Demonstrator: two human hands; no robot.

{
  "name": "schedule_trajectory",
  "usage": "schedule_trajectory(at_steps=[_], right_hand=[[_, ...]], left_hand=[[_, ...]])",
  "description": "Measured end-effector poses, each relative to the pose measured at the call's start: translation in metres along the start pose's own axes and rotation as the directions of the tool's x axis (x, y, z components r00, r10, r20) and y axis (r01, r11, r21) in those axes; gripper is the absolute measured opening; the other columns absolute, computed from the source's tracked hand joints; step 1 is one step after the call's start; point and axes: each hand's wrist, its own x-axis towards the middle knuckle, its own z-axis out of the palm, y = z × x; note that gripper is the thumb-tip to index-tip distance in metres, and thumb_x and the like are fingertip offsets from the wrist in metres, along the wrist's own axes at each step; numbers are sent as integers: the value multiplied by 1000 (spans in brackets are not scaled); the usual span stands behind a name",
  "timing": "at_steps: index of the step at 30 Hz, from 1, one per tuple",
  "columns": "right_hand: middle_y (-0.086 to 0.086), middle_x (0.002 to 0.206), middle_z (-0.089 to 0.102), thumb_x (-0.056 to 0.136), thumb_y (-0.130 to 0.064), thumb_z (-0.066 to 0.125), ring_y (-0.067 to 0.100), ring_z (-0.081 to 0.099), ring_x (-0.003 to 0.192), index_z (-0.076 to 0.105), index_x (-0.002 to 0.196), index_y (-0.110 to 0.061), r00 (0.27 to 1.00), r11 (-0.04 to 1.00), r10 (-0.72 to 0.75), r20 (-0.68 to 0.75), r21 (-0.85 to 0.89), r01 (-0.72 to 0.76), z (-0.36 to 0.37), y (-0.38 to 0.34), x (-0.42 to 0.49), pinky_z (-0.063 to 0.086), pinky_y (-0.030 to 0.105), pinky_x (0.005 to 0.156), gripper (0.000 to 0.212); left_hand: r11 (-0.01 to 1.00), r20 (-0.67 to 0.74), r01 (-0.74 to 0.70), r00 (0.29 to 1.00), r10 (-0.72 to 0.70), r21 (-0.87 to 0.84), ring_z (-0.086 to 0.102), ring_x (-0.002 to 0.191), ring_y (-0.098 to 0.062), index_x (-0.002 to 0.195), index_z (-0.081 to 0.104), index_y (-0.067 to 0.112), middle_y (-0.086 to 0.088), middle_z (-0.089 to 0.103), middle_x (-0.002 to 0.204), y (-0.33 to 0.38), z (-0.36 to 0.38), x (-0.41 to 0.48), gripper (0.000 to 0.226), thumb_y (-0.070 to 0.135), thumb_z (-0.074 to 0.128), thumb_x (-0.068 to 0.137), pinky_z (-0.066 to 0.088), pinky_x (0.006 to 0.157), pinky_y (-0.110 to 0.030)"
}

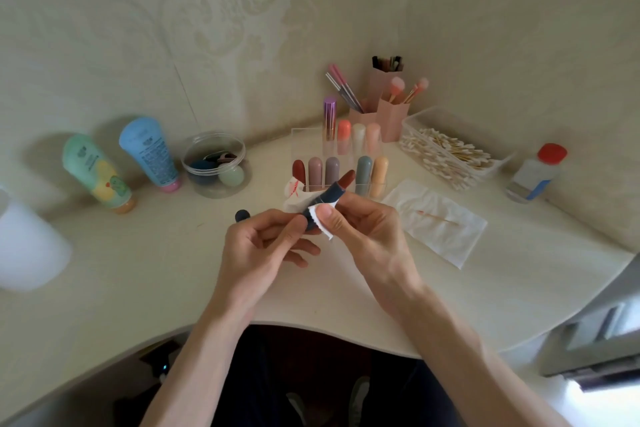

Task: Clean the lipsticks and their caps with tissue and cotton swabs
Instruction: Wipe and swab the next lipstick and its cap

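Observation:
An uncapped dark blue lipstick (327,199) with its red-brown bullet raised points up and to the right, above the table's middle. My left hand (266,246) grips its base. My right hand (360,229) pinches a small white piece of tissue (323,222) against the tube with the thumb. The lipstick's dark blue cap (242,216) stands on the table left of my hands. A crumpled tissue with red stains (294,192) lies behind the lipstick. A flat tissue (440,222) at the right carries a used cotton swab (438,217).
A clear organiser (311,139) holds several capped lipsticks. Behind it stand pink brush holders (389,118). A clear box of cotton swabs (450,152) and a red-capped bottle (536,173) sit at the right. Two tubes (149,152), a round clear jar (216,163) and a white container (27,246) are at the left.

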Motion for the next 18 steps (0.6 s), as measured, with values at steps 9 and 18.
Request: schedule_trajectory(at_steps=[9,18], right_hand=[[17,100,78,99,-25,72,48,67,101,81,106,-7,1000,1000,-11,-17,-26,11,1,2,1,51,61,95,20],[11,96,80,100,-21,73,38,72,95,81,104,-9,999,995,-38,-12,-96,37,2,4,1,54,54,91,16]], left_hand=[[998,-63,-67,996,68,19,75,69,-28,98,73,1,-14,79,85,-3,1,-1,29,20,80,77,59,65,-28],[995,-97,-101,990,102,13,78,81,-26,90,75,4,-9,80,88,-4,2,-3,19,9,85,74,63,78,-28]])
